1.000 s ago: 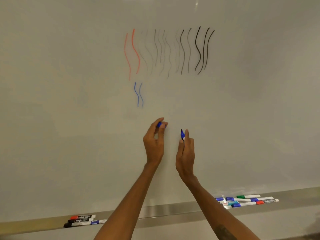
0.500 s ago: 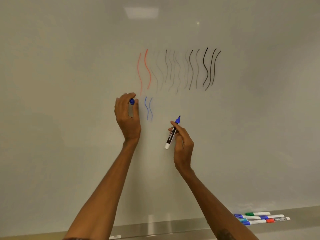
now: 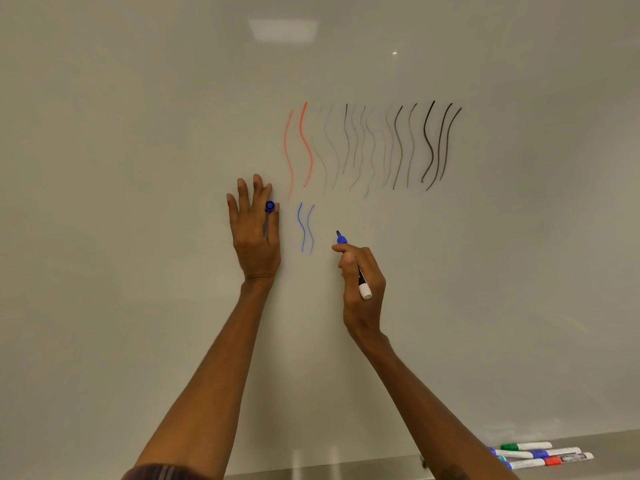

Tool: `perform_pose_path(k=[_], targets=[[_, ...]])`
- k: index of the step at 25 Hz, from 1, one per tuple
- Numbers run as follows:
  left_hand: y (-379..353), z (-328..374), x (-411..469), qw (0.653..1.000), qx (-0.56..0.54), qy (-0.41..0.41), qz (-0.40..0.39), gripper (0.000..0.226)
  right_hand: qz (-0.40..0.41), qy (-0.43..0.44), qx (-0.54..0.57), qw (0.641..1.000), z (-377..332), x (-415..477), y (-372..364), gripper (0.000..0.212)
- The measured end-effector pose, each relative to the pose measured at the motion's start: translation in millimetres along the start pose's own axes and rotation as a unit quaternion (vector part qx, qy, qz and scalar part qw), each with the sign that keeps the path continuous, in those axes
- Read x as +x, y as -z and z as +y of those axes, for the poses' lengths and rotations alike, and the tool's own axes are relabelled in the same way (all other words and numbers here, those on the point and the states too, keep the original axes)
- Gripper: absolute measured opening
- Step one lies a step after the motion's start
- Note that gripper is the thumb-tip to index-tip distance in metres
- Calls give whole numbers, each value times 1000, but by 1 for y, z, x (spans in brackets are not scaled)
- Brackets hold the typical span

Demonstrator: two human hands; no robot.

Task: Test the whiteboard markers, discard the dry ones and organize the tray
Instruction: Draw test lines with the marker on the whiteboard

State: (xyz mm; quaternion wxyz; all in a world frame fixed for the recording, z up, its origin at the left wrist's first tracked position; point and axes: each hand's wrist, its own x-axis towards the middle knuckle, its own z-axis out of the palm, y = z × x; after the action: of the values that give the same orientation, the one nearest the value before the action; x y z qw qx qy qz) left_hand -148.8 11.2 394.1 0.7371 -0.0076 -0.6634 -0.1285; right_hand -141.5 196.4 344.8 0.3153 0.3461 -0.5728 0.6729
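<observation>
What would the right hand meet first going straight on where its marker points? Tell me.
Probably bare whiteboard just beyond the tip of the blue marker in the right hand, right of the blue strokes; the gap to the board is unclear.

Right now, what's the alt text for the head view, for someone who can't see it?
The right hand holds an uncapped blue marker, tip close to the whiteboard, right of two blue squiggles. The left hand pinches the blue cap, fingers spread. More markers lie on the tray, lower right.
</observation>
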Motion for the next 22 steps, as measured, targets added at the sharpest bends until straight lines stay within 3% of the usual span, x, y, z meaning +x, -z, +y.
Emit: perform_pose_path(k=[5,9,17,22], targets=[[0,-3,0,1000,23,-19,-3,36,27,23,-15,999,3,13,-19,24],[0,-2,0,1000,18,-13,-7,36,43,97,-81,991,8,17,-27,25],[2,2,-1,1000,-2,-6,4,32,65,211,-268,938,16,27,-26,26],[4,3,0,1000,-6,-2,-7,31,56,178,-305,934,27,-21,-15,17]])
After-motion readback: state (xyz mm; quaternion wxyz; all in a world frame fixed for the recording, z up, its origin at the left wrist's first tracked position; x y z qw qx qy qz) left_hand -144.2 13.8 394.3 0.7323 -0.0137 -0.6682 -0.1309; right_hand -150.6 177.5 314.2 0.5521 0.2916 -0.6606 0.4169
